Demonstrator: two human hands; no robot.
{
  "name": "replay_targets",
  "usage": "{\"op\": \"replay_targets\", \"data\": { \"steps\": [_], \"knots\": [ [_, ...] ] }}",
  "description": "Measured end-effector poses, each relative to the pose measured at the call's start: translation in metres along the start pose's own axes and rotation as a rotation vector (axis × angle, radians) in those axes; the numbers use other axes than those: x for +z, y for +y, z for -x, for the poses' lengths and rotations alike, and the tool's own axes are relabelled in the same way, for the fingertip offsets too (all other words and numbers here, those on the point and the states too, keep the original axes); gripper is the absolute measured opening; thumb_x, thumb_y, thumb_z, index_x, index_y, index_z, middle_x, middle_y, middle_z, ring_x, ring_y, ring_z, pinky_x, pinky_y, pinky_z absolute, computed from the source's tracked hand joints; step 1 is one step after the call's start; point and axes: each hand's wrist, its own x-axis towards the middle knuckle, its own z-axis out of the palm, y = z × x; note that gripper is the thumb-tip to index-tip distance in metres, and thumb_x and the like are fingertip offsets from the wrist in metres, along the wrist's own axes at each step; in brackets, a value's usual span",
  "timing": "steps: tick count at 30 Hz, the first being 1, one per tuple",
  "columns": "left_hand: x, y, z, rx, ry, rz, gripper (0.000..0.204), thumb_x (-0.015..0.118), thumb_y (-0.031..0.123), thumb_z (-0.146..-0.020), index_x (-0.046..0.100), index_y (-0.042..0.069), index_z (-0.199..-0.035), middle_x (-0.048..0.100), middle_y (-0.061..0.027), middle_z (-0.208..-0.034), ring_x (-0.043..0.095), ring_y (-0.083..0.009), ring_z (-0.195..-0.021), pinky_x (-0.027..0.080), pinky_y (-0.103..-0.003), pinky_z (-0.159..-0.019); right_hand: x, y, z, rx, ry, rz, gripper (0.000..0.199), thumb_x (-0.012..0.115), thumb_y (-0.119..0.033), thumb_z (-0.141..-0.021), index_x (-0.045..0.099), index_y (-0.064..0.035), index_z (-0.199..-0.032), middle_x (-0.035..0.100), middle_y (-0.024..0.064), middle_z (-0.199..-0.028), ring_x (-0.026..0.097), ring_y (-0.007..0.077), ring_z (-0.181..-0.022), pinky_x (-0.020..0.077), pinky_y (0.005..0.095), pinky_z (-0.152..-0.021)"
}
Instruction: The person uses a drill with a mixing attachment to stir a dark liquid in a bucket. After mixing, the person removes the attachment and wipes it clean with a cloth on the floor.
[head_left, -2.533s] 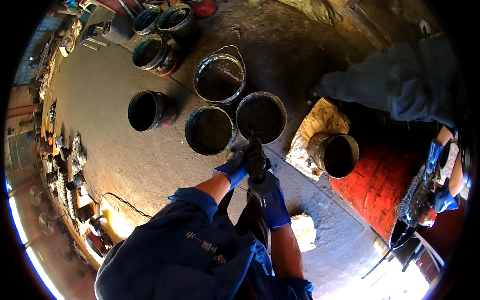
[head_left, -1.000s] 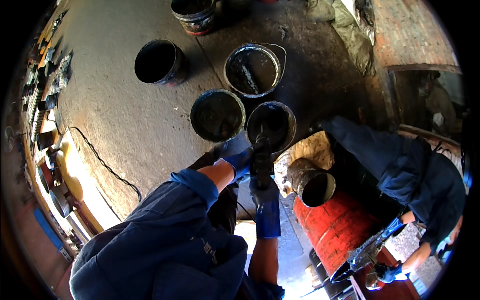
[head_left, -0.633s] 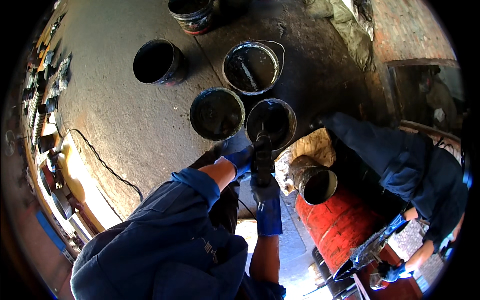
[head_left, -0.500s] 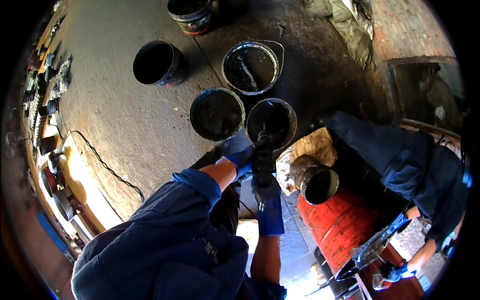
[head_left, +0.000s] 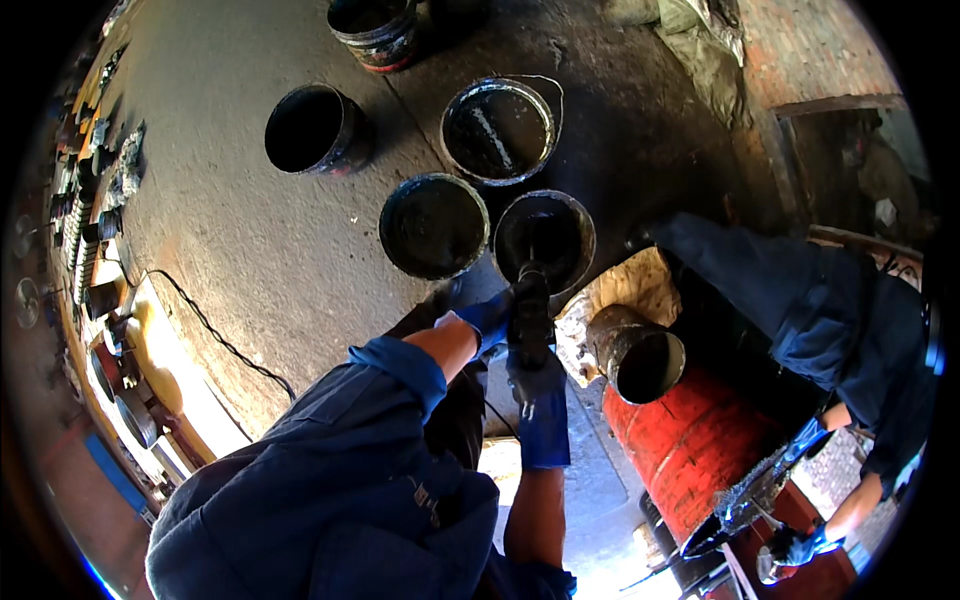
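A dark power drill (head_left: 529, 322) with a thin shaft points down into a bucket of dark, wet-looking contents (head_left: 580, 222). My left hand (head_left: 487, 319), in a blue glove, is closed around the drill's left side near its front. Behind it my right hand (head_left: 537, 378), in a glove blackened over the fingers, is closed around the rear of the drill. The shaft's lower end is lost in the dark of the bucket. Touching or almost touching this bucket are a second bucket (head_left: 388, 262) on the left and one with a wire handle (head_left: 447, 150) beyond.
Farther off stand a black bucket (head_left: 352, 135) and another bucket (head_left: 385, 50). At right, a dirty can (head_left: 612, 345) rests by a red drum (head_left: 660, 430). A co-worker (head_left: 850, 320) in dark clothes and blue gloves bends over the drum's end. A cord (head_left: 215, 328) crosses the floor.
The view has shifted slightly. Both my hands stay on the drill, its shaft still in the same bucket. The co-worker's gloved hands remain at the drum's end.
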Motion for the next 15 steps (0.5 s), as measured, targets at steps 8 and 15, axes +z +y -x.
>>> {"op": "replay_targets", "data": {
  "steps": [8,15],
  "knots": [
    [-0.022,-0.003,0.0,-0.12,-0.257,0.176,0.054,0.037,0.048,-0.105,0.037,0.018,-0.06,0.031,-0.001,-0.049,0.031,-0.0169,-0.039,0.026,-0.035,-0.039,-0.017,-0.067,0.032,-0.047,0.023,0.312,0.035,0.073,-0.035,-0.081,0.072,-0.0097,-0.106,0.074,0.0198,-0.094,0.071,0.0367,-0.096,0.0562,0.0449,-0.08],
    [-0.032,-0.012,-0.052,-0.188,-1.194,-0.055,0.041,0.055,0.039,-0.099,0.041,0.02,-0.065,0.036,0.0,-0.052,0.032,-0.0157,-0.039,0.029,-0.036,-0.038,-0.01,0.059,0.007,-0.615,0.109,0.26,0.021,0.077,-0.02,-0.079,0.07,-0.0057,-0.092,0.071,0.0062,-0.074,0.065,0.0136,-0.066,0.0538,0.0309,-0.063]
  ]
}}
